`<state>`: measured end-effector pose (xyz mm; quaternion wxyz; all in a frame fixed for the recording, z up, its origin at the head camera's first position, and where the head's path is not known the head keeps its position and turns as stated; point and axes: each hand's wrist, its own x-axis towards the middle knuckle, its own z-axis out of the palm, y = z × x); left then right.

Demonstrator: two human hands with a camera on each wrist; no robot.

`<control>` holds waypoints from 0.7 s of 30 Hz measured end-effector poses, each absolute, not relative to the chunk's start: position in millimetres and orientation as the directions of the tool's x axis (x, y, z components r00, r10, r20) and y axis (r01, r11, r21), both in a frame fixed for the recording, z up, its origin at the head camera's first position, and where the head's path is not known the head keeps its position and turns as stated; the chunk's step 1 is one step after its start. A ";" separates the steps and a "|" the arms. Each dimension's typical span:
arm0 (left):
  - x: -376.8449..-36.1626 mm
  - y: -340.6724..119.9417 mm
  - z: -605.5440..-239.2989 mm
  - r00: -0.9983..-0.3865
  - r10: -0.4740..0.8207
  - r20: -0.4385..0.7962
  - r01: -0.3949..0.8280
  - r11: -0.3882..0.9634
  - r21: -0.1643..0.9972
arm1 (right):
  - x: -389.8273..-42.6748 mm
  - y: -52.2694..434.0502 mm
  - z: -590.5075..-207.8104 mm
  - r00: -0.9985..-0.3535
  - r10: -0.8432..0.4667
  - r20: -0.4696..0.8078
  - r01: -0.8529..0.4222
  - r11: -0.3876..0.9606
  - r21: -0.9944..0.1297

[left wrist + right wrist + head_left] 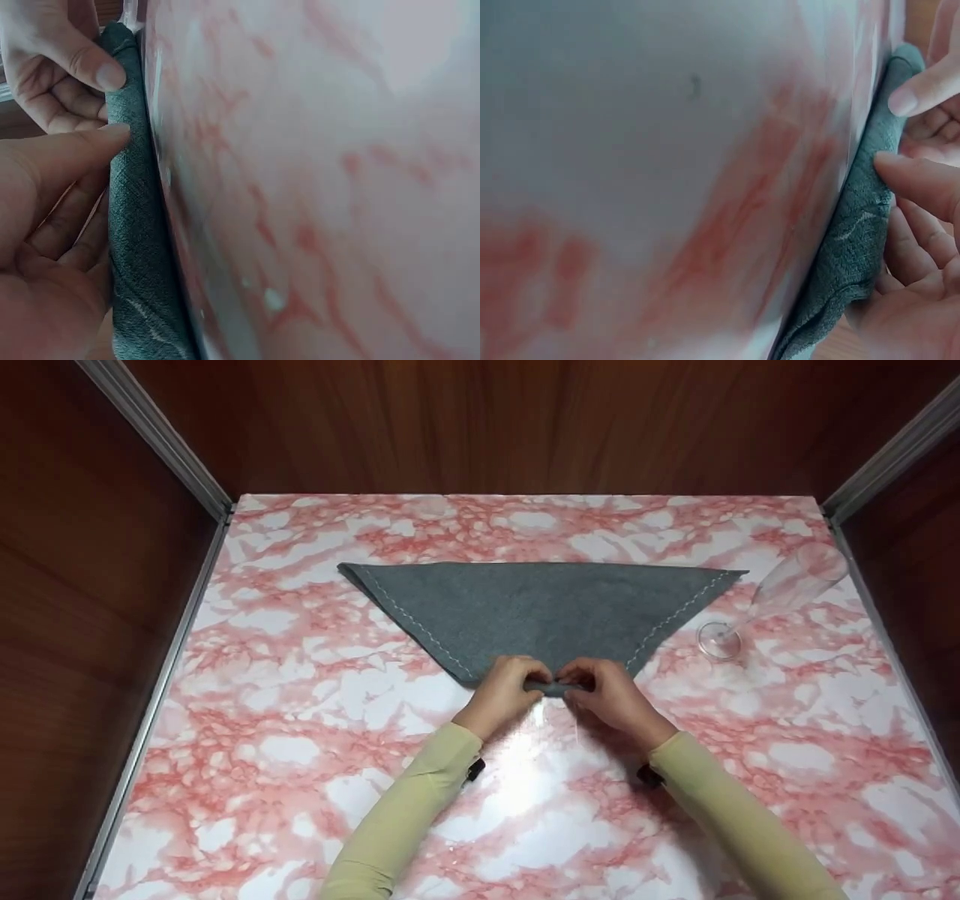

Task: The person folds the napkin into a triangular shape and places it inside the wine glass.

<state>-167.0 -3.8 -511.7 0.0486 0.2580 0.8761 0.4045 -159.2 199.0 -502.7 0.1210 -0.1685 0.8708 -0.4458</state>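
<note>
Napkin (540,611), grey, folded into triangle, lying mid-table (300,750). Your left hand (504,694) and right hand (611,697) are both pinching its near tip, rolling it. Uneven pressure is risking crooked roll; champagne flute (780,596) lying close to right corner, likely to get nudged.

Left hand (504,690) and right hand (609,694) meet side by side, fingers (75,146) curled, pinching
</note>
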 end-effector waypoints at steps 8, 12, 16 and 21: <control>-165.1 -3.3 -509.6 -0.850 0.514 0.117 0.445 0.581 0.681 | -166.4 201.5 -501.6 -0.906 -0.417 -0.076 -0.169 0.520 -0.838; -163.2 -4.3 -507.9 -0.865 0.490 0.109 0.428 0.607 0.669 | -168.7 203.7 -503.5 -0.912 -0.407 -0.052 -0.179 0.508 -0.842; -161.7 -4.5 -507.6 -0.885 0.455 0.101 0.397 0.622 0.675 | -171.2 206.4 -506.0 -0.920 -0.389 -0.035 -0.179 0.500 -0.847; -160.4 -5.6 -508.5 -0.895 0.436 0.099 0.380 0.624 0.683 | -169.5 211.4 -502.0 -0.922 -0.386 -0.045 -0.149 0.457 -0.877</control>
